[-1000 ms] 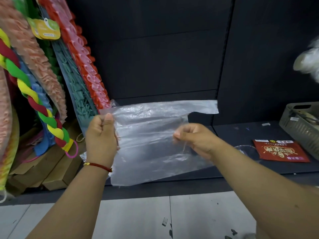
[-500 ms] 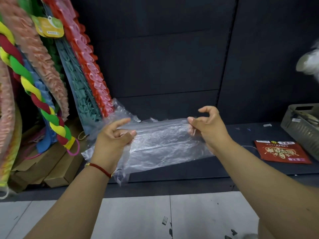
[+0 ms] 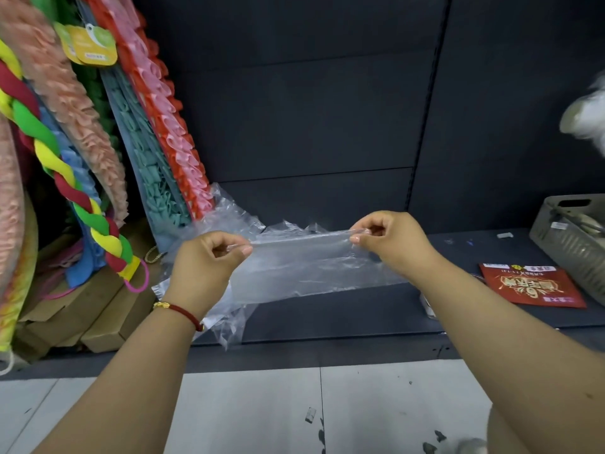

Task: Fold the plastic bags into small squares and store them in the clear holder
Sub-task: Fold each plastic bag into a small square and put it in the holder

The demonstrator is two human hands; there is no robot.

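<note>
Clearly I'm early on — left hand (image 3: 206, 267) and right hand (image 3: 389, 244) each pinch the plastic bag (image 3: 304, 267) taut above the shelf (image 3: 327, 316), one lengthwise fold in — squaring and storing remain.

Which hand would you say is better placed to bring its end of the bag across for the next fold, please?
Probably the right hand: it pinches a neat end of the plastic bag, while loose plastic bunches around the left hand.
</note>
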